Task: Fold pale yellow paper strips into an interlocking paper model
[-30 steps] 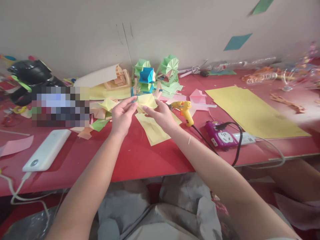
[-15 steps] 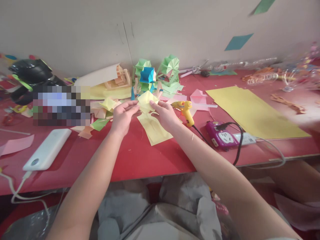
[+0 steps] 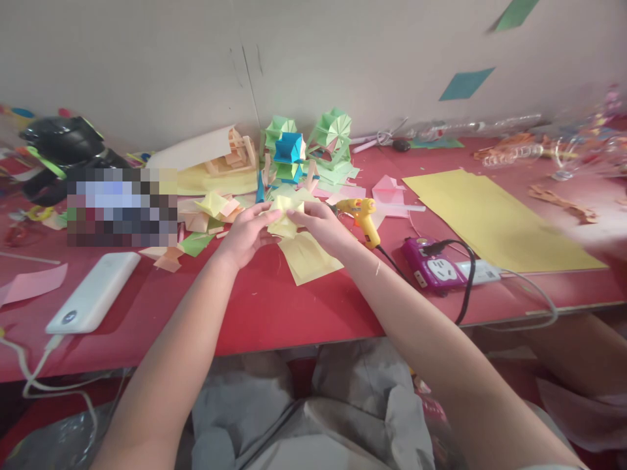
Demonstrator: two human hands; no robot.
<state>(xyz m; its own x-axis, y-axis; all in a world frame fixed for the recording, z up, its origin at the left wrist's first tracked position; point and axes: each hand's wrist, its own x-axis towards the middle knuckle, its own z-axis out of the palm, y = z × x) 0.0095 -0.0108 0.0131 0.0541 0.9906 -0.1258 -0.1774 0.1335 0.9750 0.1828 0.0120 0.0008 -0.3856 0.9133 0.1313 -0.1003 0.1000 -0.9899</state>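
Between both hands is a folded pale yellow paper (image 3: 285, 220). My left hand (image 3: 247, 234) pinches its left side, thumb on top. My right hand (image 3: 321, 225) grips the right side, also with the thumb on top. Flat yellow paper sheets (image 3: 309, 260) lie on the red table just below the hands. A yellow glue gun (image 3: 363, 217) rests right of my right hand. Behind the hands stand a blue folded paper piece (image 3: 289, 149) and green folded paper pieces (image 3: 333, 130).
A white power bank (image 3: 93, 294) lies at the left, and a purple power socket (image 3: 434, 264) with cables at the right. A large yellow sheet (image 3: 494, 219) covers part of the red table (image 3: 294, 320). Another person's arm (image 3: 553, 359) shows at the lower right.
The yellow paper has been tilted and folded inward between the hands. My left hand has shifted slightly right and lower, its thumb now over the paper. More of the flat sheets shows.
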